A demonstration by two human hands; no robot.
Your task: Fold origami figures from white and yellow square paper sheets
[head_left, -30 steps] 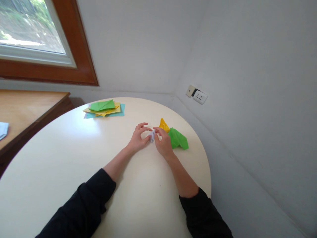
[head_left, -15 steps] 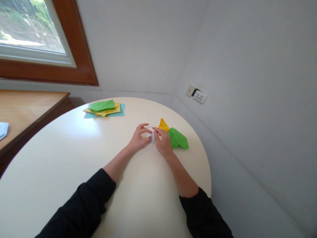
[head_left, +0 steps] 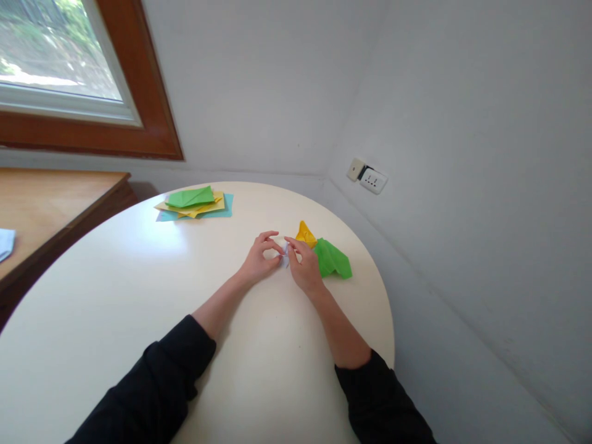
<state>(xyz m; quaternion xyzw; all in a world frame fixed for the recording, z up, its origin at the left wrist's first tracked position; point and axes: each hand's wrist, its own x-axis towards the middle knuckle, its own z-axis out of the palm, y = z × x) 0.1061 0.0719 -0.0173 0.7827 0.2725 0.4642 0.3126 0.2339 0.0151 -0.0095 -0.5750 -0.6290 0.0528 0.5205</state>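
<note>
Between my two hands is a small piece of folded white paper (head_left: 285, 254), largely covered by fingers. My left hand (head_left: 262, 258) pinches its left side with thumb and index finger, the other fingers curled above. On the opposite side, my right hand (head_left: 305, 264) grips the paper between thumb and fingertips. Just beyond the right hand lies a folded yellow paper piece (head_left: 306, 234). A folded green paper piece (head_left: 332, 259) rests beside that hand's knuckles, on the right.
A pile of green, yellow and blue papers (head_left: 194, 202) sits at the far left of the round white table (head_left: 139, 296). Farther left stands a wooden desk (head_left: 55, 191) with a pale folded item (head_left: 5, 243). Walls with a socket (head_left: 373, 180) border the table.
The white paper between my fingers has shifted slightly and shows less of its face. Both hands keep nearly the same place.
</note>
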